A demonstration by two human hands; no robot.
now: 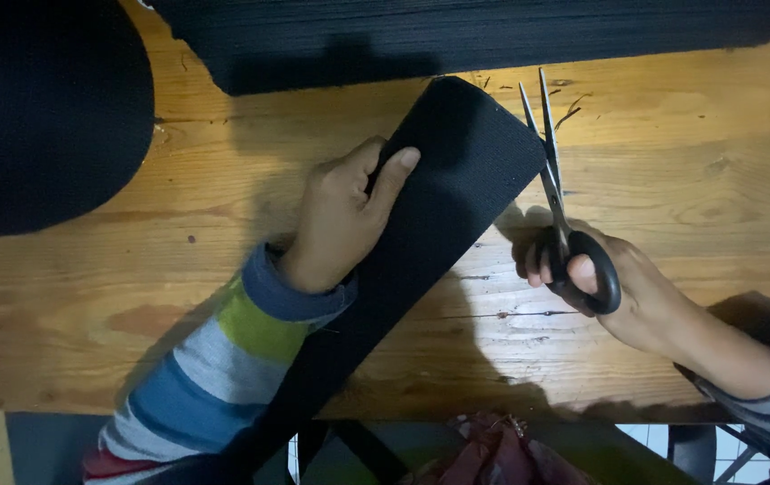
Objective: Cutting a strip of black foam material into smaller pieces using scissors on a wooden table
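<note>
Left hand grips the black fabric strip, fingers curled around its left edge, thumb pressed flat on top. Strip runs diagonally from the table's near edge toward the far edge, rounded end mid-table. Right hand holds black-handled scissors, fingers through the loops, blades apart at the strip's right end edge. More black fabric lies along the far edge.

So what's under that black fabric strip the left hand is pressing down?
The wide black woven fabric strip lies on the bare wooden table; the left hand grips its edge. Anything beneath the strip is hidden.
</note>
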